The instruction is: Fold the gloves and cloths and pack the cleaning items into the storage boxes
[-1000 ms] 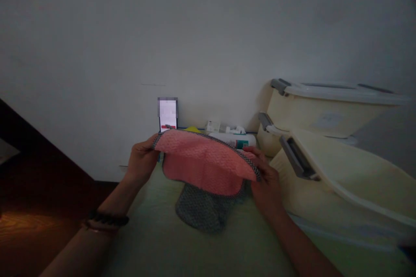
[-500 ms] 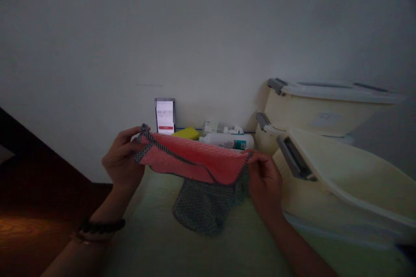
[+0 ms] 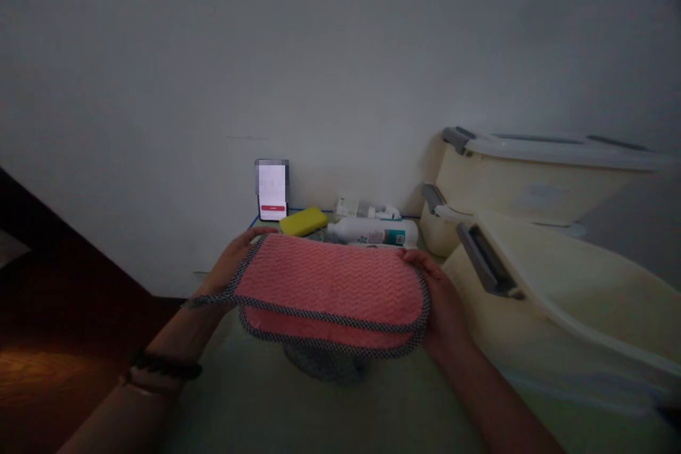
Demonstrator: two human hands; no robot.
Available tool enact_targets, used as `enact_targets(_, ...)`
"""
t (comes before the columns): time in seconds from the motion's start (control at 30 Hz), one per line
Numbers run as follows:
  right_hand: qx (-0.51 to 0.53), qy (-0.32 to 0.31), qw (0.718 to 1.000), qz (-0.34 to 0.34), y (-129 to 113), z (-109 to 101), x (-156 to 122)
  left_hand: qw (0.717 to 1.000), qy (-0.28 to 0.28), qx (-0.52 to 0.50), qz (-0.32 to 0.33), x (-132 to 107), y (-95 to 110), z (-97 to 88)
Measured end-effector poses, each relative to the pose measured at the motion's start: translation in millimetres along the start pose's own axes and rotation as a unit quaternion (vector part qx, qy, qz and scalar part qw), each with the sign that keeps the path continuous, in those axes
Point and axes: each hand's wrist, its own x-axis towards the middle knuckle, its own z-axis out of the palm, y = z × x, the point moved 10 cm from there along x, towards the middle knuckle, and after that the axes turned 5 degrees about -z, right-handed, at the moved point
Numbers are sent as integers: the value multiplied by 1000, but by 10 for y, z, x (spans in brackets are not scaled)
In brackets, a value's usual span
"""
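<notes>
A pink cloth [image 3: 330,287] with a dark checked border is folded in two and held flat above the pale green surface [image 3: 298,411]. My left hand [image 3: 228,266] grips its left end, with a black bead bracelet on the wrist. On the cloth's right end my right hand [image 3: 436,298] is closed. Under the pink cloth a grey cloth [image 3: 324,365] lies on the surface, mostly hidden.
Against the white wall stand a phone [image 3: 272,190] with a lit screen, a yellow sponge [image 3: 303,221] and a white bottle [image 3: 372,232] lying on its side. Cream storage boxes with grey latches [image 3: 532,184] are stacked at right, one lid [image 3: 564,277] leaning. Dark wooden floor lies at left.
The pink cloth went from hanging between my hands to folded over and flat. Both hands came lower and closer to me.
</notes>
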Motion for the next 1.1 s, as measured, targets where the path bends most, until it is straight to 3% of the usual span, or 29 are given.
enact_targets(0.17, -91, 12, 994, -57, -2, -113, 40, 993, -58, 20, -101, -21, -312, 214)
enact_targets(0.43, -241, -43, 945, -216, -268, 30, 50, 993, -85, 74, -30, 107, -370, 245)
enact_targets(0.53, -310, -53, 900, -303, -427, 95, -38, 990, -107, 85, -22, 112, -358, 282)
enact_targets(0.63, -369, -57, 829, -416, -631, 184, -222, 988, -119, 94, 25, 29, -221, 348)
enact_targets(0.73, -374, -112, 794, -465, -663, 342, -378, 985, -144, 71, 69, -104, -101, 469)
enact_targets(0.83, -394, -180, 778, -456, -522, 529, -466, 967, -148, 89, 186, -285, 97, 593)
enact_targets(0.93, -424, -219, 767, -429, -334, 641, -498, 925, -165, 158, 303, -529, 247, 775)
enact_targets(1.03, -450, -236, 754, -416, -190, 663, -492, 893, -209, 185, 353, -729, 296, 936)
enact_targets(1.1, -480, -233, 744, -403, -102, 625, -438, 890, -214, 170, 364, -794, 338, 945)
